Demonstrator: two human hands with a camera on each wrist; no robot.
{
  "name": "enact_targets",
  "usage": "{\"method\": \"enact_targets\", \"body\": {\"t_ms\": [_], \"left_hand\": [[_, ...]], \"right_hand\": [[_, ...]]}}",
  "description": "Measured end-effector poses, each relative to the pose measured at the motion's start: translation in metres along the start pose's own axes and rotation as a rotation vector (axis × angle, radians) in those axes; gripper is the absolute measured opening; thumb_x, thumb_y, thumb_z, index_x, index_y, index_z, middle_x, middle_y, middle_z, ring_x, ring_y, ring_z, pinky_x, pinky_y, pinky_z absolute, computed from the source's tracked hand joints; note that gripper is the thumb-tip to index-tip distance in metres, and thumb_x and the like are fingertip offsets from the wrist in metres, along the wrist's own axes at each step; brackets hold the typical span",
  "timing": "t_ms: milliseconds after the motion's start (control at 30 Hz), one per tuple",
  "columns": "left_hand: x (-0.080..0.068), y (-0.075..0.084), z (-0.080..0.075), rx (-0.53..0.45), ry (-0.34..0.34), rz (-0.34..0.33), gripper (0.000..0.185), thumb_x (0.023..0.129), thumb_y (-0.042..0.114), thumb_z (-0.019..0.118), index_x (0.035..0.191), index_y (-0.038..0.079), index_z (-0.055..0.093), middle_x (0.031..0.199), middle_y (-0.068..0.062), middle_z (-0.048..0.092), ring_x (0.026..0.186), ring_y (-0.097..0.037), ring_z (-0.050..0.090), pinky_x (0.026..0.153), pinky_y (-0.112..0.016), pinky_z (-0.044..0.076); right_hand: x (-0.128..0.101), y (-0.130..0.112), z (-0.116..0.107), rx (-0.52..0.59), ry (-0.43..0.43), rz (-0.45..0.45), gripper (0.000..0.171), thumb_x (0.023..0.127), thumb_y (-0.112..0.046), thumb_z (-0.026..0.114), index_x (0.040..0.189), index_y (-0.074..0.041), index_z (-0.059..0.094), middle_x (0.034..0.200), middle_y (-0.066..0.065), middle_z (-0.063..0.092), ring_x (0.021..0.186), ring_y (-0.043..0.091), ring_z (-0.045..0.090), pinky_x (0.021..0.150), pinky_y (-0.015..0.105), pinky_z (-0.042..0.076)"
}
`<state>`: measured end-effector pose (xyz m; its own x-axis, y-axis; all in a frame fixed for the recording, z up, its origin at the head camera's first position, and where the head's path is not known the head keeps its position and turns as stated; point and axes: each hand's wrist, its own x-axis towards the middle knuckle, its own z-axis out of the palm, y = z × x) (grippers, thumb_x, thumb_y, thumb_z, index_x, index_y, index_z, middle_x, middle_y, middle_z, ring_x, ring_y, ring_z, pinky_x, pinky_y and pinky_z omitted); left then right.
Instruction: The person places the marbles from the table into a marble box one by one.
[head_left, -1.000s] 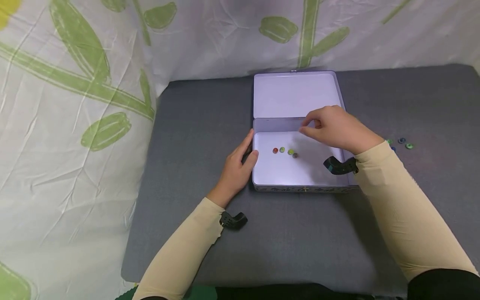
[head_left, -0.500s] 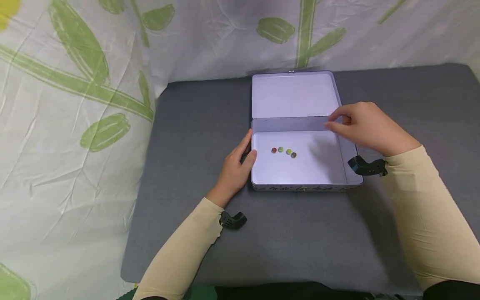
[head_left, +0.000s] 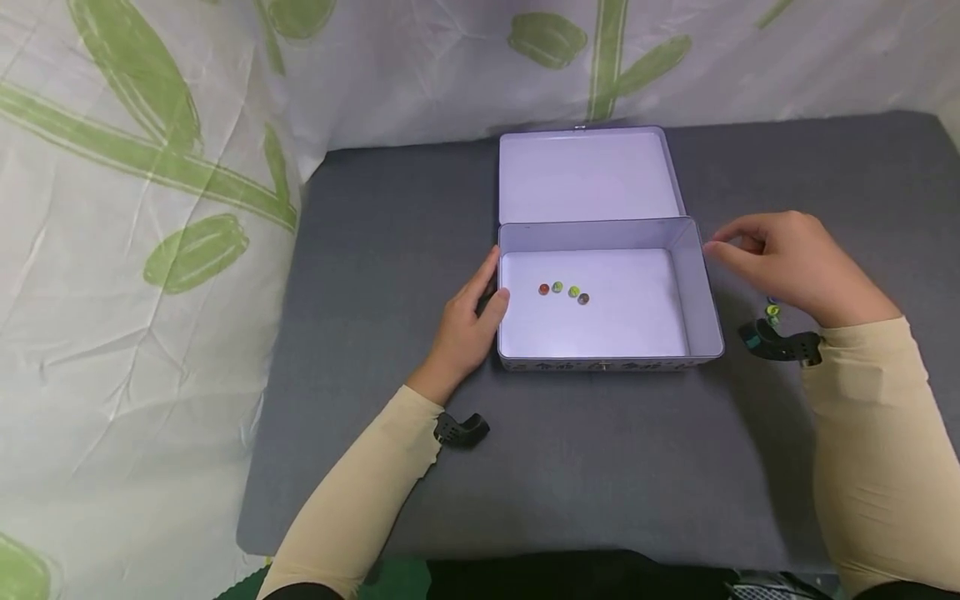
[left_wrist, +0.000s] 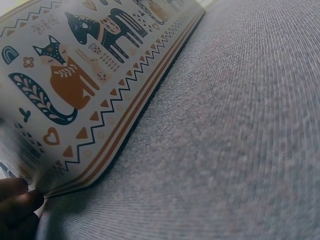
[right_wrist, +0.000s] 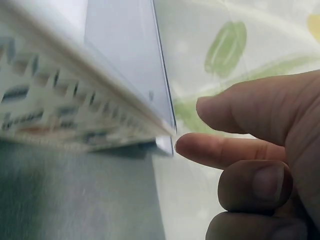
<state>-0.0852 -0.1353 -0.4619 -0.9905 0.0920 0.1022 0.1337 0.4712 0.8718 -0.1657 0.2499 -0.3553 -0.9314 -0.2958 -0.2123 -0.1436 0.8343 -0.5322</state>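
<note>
A rectangular tin box (head_left: 615, 337) with its lid (head_left: 588, 177) folded back lies on the table. Several small shiny round pieces, among them a red one (head_left: 543, 289) and a dark one (head_left: 583, 298), lie on its pale floor. My left hand (head_left: 459, 333) rests against the left wall, fingers extended along it and thumb by the rim; in the left wrist view its fingertips (left_wrist: 20, 206) touch a corner of the box. Just right of the box hovers my right hand (head_left: 798, 262). Its thumb (right_wrist: 240, 107) and forefinger stand apart with nothing between them; the other fingers are curled.
A few more round pieces, blue and yellow-green (head_left: 772, 310), lie on the grey table (head_left: 570, 467) beneath the right hand, partly hidden by it. White cloth (head_left: 420, 75) with green leaf prints hangs behind and to the left.
My right hand has moved right, from above the box to past its right wall. The left hand stays at the box. The pieces inside lie as before; the head view has shifted slightly.
</note>
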Motion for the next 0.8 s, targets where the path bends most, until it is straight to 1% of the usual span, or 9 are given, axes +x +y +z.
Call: {"method": "enact_targets", "body": {"t_ms": [100,267,367,433,467,533,600,667,800], "left_hand": [[0.000,0.001,-0.001,0.002,-0.001,-0.002,0.063,0.107,0.041,0.046,0.166,0.022,0.034,0.169,0.006,0.035,0.155,-0.009,0.032,0.127,-0.034,0.028],[-0.001,0.001,0.000,0.005,0.008,0.006,0.064,0.106,0.041,0.046,0.166,0.021,0.035,0.169,0.004,0.037,0.155,-0.011,0.034,0.126,-0.035,0.029],[-0.001,0.000,-0.001,0.009,0.008,0.009,0.064,0.106,0.041,0.046,0.166,0.022,0.035,0.168,0.005,0.038,0.154,-0.011,0.035,0.126,-0.035,0.030],[-0.001,-0.001,-0.001,0.002,0.007,0.010,0.063,0.107,0.041,0.046,0.166,0.022,0.035,0.168,0.005,0.038,0.154,-0.011,0.035,0.126,-0.035,0.029],[-0.002,-0.002,0.000,-0.004,0.008,0.011,0.063,0.107,0.041,0.046,0.166,0.022,0.035,0.168,0.006,0.037,0.154,-0.011,0.035,0.126,-0.035,0.029],[-0.002,-0.003,0.000,-0.016,0.014,0.013,0.062,0.108,0.040,0.047,0.166,0.023,0.036,0.168,0.006,0.038,0.154,-0.011,0.035,0.126,-0.036,0.030],[-0.002,-0.003,0.000,-0.025,0.019,0.018,0.061,0.108,0.039,0.048,0.166,0.024,0.036,0.167,0.006,0.039,0.154,-0.012,0.036,0.125,-0.037,0.031],[-0.003,-0.003,0.000,-0.027,0.021,0.020,0.060,0.108,0.039,0.048,0.165,0.025,0.037,0.167,0.005,0.040,0.153,-0.013,0.037,0.125,-0.038,0.031],[-0.003,-0.003,0.000,-0.023,0.016,0.020,0.061,0.108,0.041,0.047,0.166,0.025,0.036,0.167,0.005,0.039,0.154,-0.012,0.036,0.125,-0.037,0.031]], "right_hand": [[-0.007,0.010,-0.001,-0.003,0.009,0.015,0.046,0.105,-0.043,0.061,0.125,-0.003,0.073,0.059,0.005,0.046,0.052,0.017,0.038,0.054,0.033,0.033],[-0.017,0.030,0.001,-0.048,0.003,0.047,0.046,0.105,-0.040,0.062,0.124,0.001,0.073,0.064,0.006,0.051,0.052,0.018,0.039,0.051,0.034,0.033],[-0.024,0.045,0.002,-0.081,0.007,0.089,0.048,0.105,-0.040,0.062,0.122,0.004,0.072,0.071,0.007,0.058,0.058,0.019,0.044,0.054,0.033,0.035],[-0.028,0.055,0.002,-0.100,0.001,0.125,0.051,0.106,-0.040,0.060,0.120,0.008,0.070,0.075,0.011,0.063,0.063,0.022,0.047,0.056,0.035,0.038],[-0.031,0.060,0.001,-0.109,0.000,0.141,0.051,0.106,-0.039,0.060,0.119,0.009,0.070,0.080,0.016,0.065,0.066,0.025,0.051,0.057,0.037,0.042],[-0.034,0.067,0.000,-0.130,-0.022,0.167,0.054,0.106,-0.039,0.059,0.118,0.013,0.067,0.089,0.028,0.068,0.073,0.036,0.059,0.061,0.046,0.049],[-0.036,0.074,0.000,-0.137,-0.051,0.192,0.057,0.107,-0.040,0.058,0.117,0.016,0.065,0.101,0.039,0.066,0.083,0.049,0.063,0.066,0.056,0.052],[-0.039,0.080,0.001,-0.135,-0.066,0.212,0.060,0.106,-0.042,0.059,0.117,0.016,0.066,0.112,0.043,0.064,0.095,0.055,0.063,0.072,0.064,0.052],[-0.041,0.089,0.007,-0.130,-0.078,0.245,0.066,0.104,-0.049,0.060,0.115,0.015,0.069,0.121,0.044,0.061,0.103,0.058,0.061,0.077,0.068,0.051]]}}
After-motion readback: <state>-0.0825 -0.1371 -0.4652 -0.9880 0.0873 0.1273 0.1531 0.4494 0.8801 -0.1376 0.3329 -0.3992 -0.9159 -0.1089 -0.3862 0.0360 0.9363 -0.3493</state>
